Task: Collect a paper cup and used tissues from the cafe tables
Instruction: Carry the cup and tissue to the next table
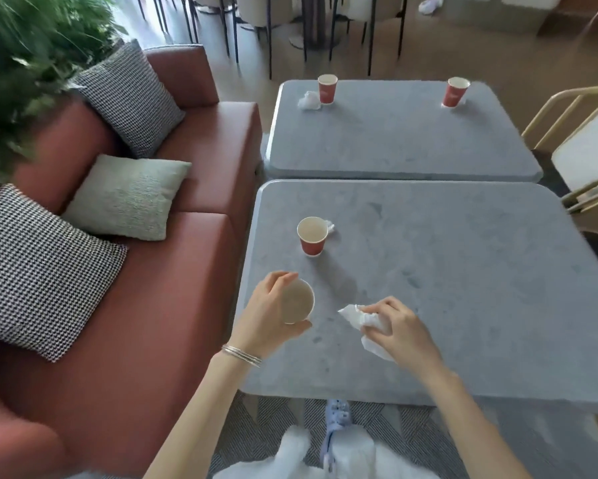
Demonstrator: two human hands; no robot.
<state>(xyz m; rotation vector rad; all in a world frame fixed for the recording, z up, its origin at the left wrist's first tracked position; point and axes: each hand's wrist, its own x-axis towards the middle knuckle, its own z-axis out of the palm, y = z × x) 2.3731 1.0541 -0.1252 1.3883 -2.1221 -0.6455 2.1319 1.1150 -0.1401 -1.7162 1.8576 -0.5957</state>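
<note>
Gripping round paper cup [299,300], left hand [269,309] fingers curled | right hand [401,326] fingers pinching crumpled white tissue [354,316] | speckled grey table [463,271]

The near rounded grey stone table [463,288] lies before the far grey stone table [394,143], with a red-brown leather sofa [193,243] along their left. On the near table stands a red paper cup [313,238], a crumpled white tissue [331,227] at its right rear. Nearer, the left hand [268,314] holds a second paper cup [299,300], and the right hand [403,326] holds a white tissue wad [354,317] to its right.

L hand [273,307] w/ cup [298,301], R hand [399,326] w/ tissue [356,318]
</note>
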